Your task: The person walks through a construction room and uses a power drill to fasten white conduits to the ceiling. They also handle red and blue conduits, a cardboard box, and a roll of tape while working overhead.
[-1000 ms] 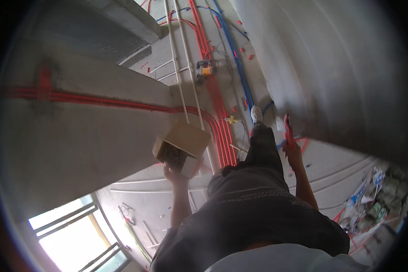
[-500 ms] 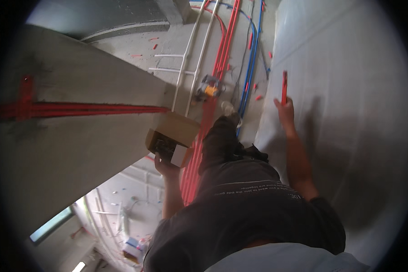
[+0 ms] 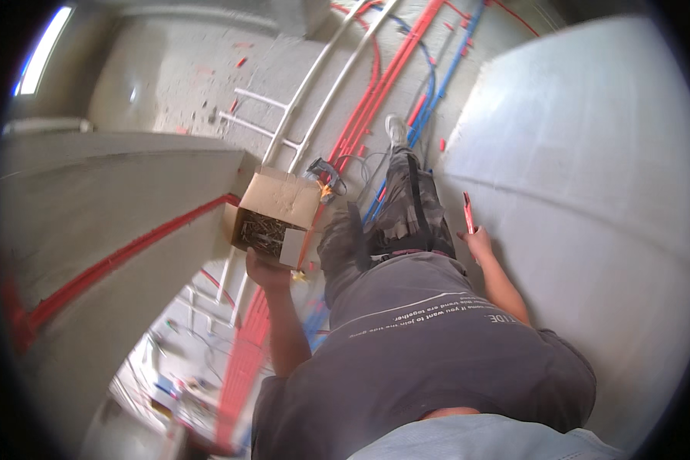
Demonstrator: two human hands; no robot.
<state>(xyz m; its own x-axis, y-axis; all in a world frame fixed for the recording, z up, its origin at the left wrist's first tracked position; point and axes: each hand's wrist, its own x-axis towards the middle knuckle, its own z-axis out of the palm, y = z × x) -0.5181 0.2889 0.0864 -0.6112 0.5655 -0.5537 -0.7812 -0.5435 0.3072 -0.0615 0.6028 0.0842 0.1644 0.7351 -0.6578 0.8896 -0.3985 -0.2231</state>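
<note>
My left hand (image 3: 267,271) grips an open cardboard box (image 3: 284,195) at its lower edge, with the fingers partly hidden beneath it. Its flaps are folded out, and inside lies a heap of small metal fasteners (image 3: 261,232), too fine to tell whether nails or screws. Beside the wall on the right, my right hand (image 3: 478,243) is closed around a slim red tool (image 3: 468,211) with a darker, forked-looking tip. The tool points up and away from me, touching nothing; its exact kind is unclear.
Red conduits (image 3: 368,103), white pipes (image 3: 312,86) and blue conduits (image 3: 445,84) run along the floor ahead. A dark power tool with an orange part (image 3: 326,182) sits by the box. At left stands a low grey wall (image 3: 115,199); a tall pale wall (image 3: 583,153) rises at right.
My view has turned, and one leg has stepped forward along the blue conduits. The red tool is lower and nearer my body. The box stays in my left hand, its contents now clearer.
</note>
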